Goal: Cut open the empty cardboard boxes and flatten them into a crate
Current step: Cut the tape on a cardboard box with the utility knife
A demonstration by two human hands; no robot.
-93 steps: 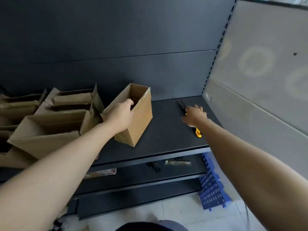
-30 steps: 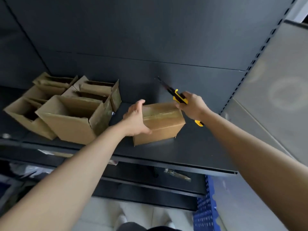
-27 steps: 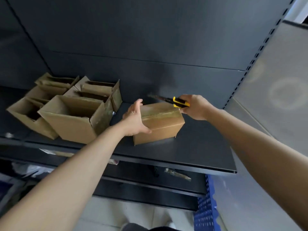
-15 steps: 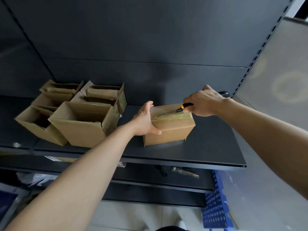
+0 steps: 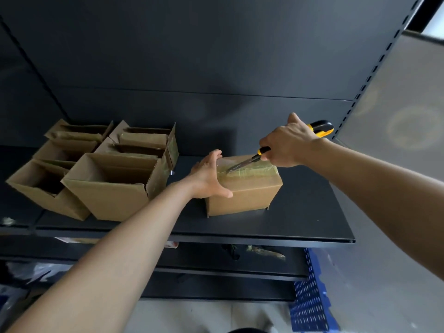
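A small brown cardboard box (image 5: 249,195) stands on the black shelf (image 5: 300,222), its taped bottom facing up. My left hand (image 5: 207,177) clasps the box's left end, thumb on the front face and fingers over the top edge. My right hand (image 5: 287,143) is closed around a yellow and black utility knife (image 5: 320,128). The knife's blade (image 5: 240,165) lies on the tape strip along the box's top, its tip near my left fingers.
Several open empty cardboard boxes (image 5: 113,186) crowd the left half of the shelf. A blue perforated crate (image 5: 310,306) stands on the floor at lower right, below the shelf's edge. A grey panel (image 5: 396,116) closes the right side. Lower shelves hold scraps.
The box was turned over with its taped side up. My right hand picked up the knife, swung it down and laid the blade on the tape, sliding toward my left hand.
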